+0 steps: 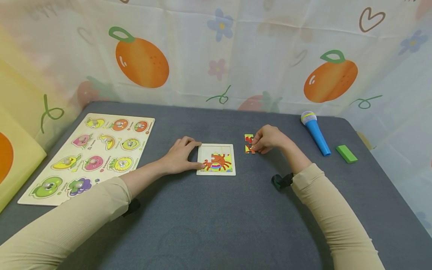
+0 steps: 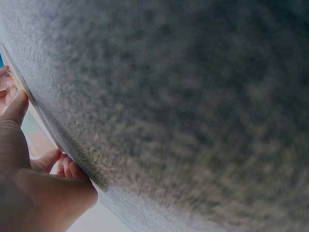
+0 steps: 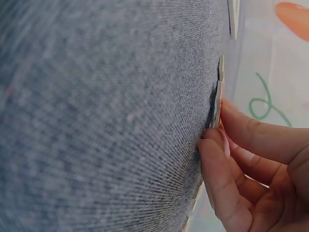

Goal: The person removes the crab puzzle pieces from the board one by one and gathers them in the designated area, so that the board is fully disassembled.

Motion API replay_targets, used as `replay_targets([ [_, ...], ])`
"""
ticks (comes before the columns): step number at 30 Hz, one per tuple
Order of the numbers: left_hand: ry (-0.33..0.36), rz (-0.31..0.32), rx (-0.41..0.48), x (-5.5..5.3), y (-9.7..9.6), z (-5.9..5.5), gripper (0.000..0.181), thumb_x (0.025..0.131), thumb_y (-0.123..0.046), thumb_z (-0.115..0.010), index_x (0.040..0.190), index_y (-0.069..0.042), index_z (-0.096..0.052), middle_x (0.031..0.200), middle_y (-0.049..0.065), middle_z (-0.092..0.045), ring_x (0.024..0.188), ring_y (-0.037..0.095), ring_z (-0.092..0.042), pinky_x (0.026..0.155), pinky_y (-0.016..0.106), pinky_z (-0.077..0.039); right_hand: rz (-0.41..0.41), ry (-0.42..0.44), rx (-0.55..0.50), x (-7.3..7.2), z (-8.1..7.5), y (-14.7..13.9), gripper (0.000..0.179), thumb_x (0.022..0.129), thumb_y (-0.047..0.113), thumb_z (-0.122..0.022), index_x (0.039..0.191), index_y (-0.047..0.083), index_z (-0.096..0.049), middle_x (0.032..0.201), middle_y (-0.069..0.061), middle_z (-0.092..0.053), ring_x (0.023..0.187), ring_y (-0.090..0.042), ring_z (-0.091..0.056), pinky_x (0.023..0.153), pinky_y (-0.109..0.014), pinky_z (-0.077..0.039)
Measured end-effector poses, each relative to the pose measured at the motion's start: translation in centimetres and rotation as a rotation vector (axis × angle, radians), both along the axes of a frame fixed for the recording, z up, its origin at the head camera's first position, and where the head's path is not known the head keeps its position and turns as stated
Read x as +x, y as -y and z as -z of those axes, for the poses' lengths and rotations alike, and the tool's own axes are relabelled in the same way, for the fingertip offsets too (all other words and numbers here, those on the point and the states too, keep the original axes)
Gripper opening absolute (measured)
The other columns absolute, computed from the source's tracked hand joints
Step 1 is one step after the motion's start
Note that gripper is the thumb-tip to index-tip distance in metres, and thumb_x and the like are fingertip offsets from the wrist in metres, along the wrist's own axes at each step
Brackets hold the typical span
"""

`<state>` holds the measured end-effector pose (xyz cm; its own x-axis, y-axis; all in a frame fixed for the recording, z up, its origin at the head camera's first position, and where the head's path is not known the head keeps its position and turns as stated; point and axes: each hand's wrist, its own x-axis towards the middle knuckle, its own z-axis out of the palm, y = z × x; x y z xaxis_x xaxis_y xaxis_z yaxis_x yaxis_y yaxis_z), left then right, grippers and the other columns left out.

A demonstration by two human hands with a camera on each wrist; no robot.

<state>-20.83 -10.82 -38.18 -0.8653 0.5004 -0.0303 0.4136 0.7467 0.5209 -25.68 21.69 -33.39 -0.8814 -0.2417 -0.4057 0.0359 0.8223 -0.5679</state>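
Observation:
A small square jigsaw tray (image 1: 234, 160) with a white border lies mid-table, partly filled with pieces of a red crab-like picture and bare at the picture's upper left. My left hand (image 1: 179, 156) rests at its left side, thumb over the lower left border and a fingertip by the upper left corner. To the right of the tray my right hand (image 1: 268, 139) pinches a jigsaw piece (image 3: 218, 104) between thumb and fingers, close to the cloth. Beside those fingertips lie loose red and yellow jigsaw pieces (image 1: 248, 139), partly covered by the hand.
A large fruit puzzle board (image 1: 109, 129) lies at the left, partly behind the left sleeve. Toward the right are a blue toy microphone (image 1: 317, 135) and a green block (image 1: 346, 154). A printed curtain (image 1: 189, 48) hangs behind the grey table (image 1: 216, 221).

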Motion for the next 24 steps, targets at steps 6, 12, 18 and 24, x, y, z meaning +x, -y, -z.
replay_targets([
  [6,0.0,0.0,-0.004,0.0,0.0,-0.1,0.08,0.084,-0.044,-0.074,0.147,-0.005,-0.044,0.142,0.02,-0.042,0.128,0.037,-0.04,0.108,0.055,-0.035,-0.019,-0.011,0.005,0.1,0.1,-0.1,0.017,0.089,0.011,-0.073,0.101,0.0,-0.071,0.082,-0.005,-0.072,0.066,-0.009,-0.069,0.07,-0.03,-0.06],
  [12,0.004,-0.002,-0.004,0.0,0.0,-0.1,0.08,0.084,-0.043,-0.075,0.148,-0.005,-0.044,0.142,0.019,-0.041,0.128,0.037,-0.04,0.108,0.055,-0.035,-0.028,-0.068,0.018,0.3,-0.1,0.2,0.013,0.09,0.012,-0.07,0.097,0.001,-0.069,0.076,-0.006,-0.07,0.063,-0.011,-0.067,0.065,-0.03,-0.059],
  [18,0.016,-0.006,-0.002,0.1,-0.1,-0.2,0.081,0.083,-0.043,-0.075,0.148,-0.006,-0.043,0.143,0.019,-0.041,0.128,0.036,-0.039,0.108,0.054,-0.034,-0.049,-0.148,-0.015,0.7,-0.2,1.4,0.014,0.09,0.014,-0.07,0.098,0.002,-0.068,0.083,-0.011,-0.072,0.064,-0.014,-0.068,0.066,-0.032,-0.059],
  [24,0.015,-0.005,-0.001,0.1,-0.1,-0.1,0.081,0.083,-0.043,-0.076,0.148,-0.006,-0.043,0.143,0.019,-0.041,0.128,0.036,-0.039,0.108,0.054,-0.034,-0.107,-0.155,-0.057,1.3,-0.2,3.2,0.013,0.092,0.016,-0.069,0.099,0.006,-0.068,0.078,-0.009,-0.068,0.063,-0.02,-0.066,0.062,-0.032,-0.055],
])
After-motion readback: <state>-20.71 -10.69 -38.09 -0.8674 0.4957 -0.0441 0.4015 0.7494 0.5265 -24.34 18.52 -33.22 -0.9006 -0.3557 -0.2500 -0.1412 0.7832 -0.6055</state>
